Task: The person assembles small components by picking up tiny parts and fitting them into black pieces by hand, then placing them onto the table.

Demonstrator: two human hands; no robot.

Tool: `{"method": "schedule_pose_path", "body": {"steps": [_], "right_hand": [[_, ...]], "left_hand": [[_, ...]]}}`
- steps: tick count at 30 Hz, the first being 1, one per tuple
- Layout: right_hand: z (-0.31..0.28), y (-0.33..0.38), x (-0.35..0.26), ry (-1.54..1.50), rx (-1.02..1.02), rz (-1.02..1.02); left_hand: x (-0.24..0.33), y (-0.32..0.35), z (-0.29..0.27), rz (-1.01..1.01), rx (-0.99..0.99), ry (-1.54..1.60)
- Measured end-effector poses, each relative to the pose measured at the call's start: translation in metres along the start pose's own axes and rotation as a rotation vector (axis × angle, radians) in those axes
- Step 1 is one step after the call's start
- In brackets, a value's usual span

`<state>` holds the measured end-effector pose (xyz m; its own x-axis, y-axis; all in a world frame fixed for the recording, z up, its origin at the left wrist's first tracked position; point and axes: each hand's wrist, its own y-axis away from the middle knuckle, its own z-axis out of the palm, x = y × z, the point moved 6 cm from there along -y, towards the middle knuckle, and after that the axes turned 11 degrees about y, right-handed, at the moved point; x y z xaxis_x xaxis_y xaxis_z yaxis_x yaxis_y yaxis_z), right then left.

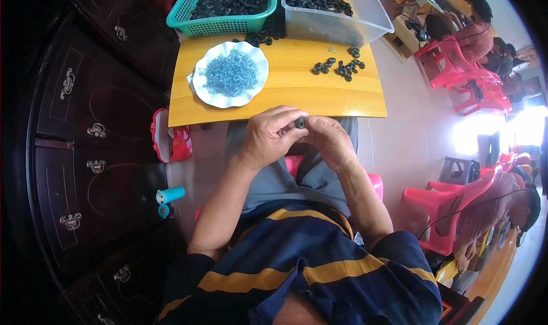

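Just off the near edge of the yellow table, my left hand (269, 135) pinches a small black ring-shaped part (300, 121) between thumb and forefinger. My right hand (331, 141) meets it from the other side, thumb and fingers pressed together beside the part; whatever they grip is too small to make out. Ahead, on the table (285, 99), a white scalloped plate (203, 92) carries a heap of tiny clear bluish pieces (231, 72). To the right of the plate lie several loose black parts (346, 69) in a loose group.
A green basket (220, 27) and a clear plastic bin (342, 23), both with black parts, stand at the table's far side. Dark cabinets (108, 153) line the left. A red bag (181, 143) and a teal bottle (171, 195) are on the floor. People sit on pink chairs (448, 62) at right.
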<state>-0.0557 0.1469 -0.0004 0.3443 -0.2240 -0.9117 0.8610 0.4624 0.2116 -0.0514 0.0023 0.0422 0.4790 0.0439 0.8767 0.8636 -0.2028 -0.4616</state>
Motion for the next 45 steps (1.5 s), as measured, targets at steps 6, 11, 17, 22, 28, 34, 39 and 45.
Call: {"method": "schedule_pose_path", "body": {"steps": [6, 11, 17, 22, 28, 34, 39, 45], "right_hand": [[-0.002, -0.001, -0.002, 0.016, 0.026, -0.007], [0.002, -0.004, -0.005, 0.051, -0.039, 0.011], [-0.004, -0.032, -0.021, 0.364, -0.058, -0.024], [-0.007, -0.082, -0.062, 0.781, -0.005, -0.164], [0.013, -0.163, -0.089, 0.863, -0.017, -0.136], [0.037, -0.214, -0.141, 0.368, 0.066, -0.38], [0.002, -0.185, -0.126, 0.472, 0.076, -0.369], [-0.142, -0.151, -0.093, 1.107, 0.563, -0.263]], "left_hand": [[0.0, -0.001, 0.001, 0.01, 0.032, -0.026], [0.001, 0.0, 0.0, 0.01, 0.072, -0.027], [0.001, -0.001, -0.004, 0.024, 0.097, -0.132], [-0.018, 0.004, -0.013, -0.177, 0.142, -0.166], [-0.019, 0.006, -0.021, -0.114, 0.275, -0.216], [-0.026, 0.008, -0.003, -0.178, 0.104, -0.24], [-0.027, 0.012, 0.0, -0.153, 0.054, -0.271], [-0.025, 0.008, 0.003, -0.136, 0.035, -0.262]]}}
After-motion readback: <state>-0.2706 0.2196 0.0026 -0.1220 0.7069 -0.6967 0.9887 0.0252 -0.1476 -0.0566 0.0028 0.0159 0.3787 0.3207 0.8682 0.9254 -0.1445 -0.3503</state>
